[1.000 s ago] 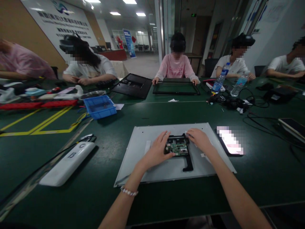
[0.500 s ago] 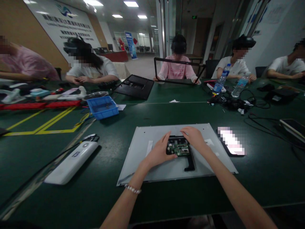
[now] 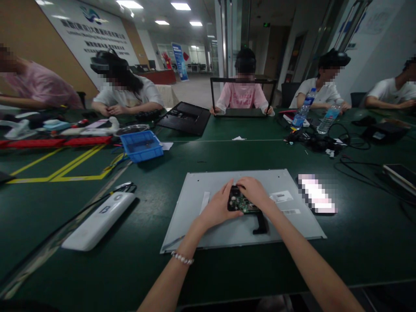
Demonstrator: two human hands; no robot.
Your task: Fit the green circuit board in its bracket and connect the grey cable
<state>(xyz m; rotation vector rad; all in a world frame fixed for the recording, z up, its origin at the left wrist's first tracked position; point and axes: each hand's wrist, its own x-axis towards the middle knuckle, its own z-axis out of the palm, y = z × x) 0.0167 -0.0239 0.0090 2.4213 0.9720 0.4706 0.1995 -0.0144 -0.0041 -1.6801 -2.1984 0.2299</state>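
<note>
A green circuit board (image 3: 239, 202) sits in a black bracket (image 3: 261, 224) whose hooked arm points toward me. Beneath it is a flat grey metal-backed panel (image 3: 185, 208). My left hand (image 3: 216, 206) grips the bracketed board's left side, thumb along the near edge and fingers at the far edge. My right hand (image 3: 255, 193) reaches over the board, its bent fingers closed at the far edge close to my left fingertips. It covers the board's right part, and its fingertips are partly hidden.
A white power bank (image 3: 100, 221) with a cable lies left. Beyond it stands a blue tray (image 3: 143, 147). A lit phone (image 3: 316, 193) lies right of the panel. Water bottles (image 3: 327, 119) and cables are farther right. Across the table, a person holds a black frame (image 3: 240, 113).
My right hand has slid left along the board's far edge, uncovering labels on the panel. My left hand keeps its grip. The person opposite has tilted the black frame.
</note>
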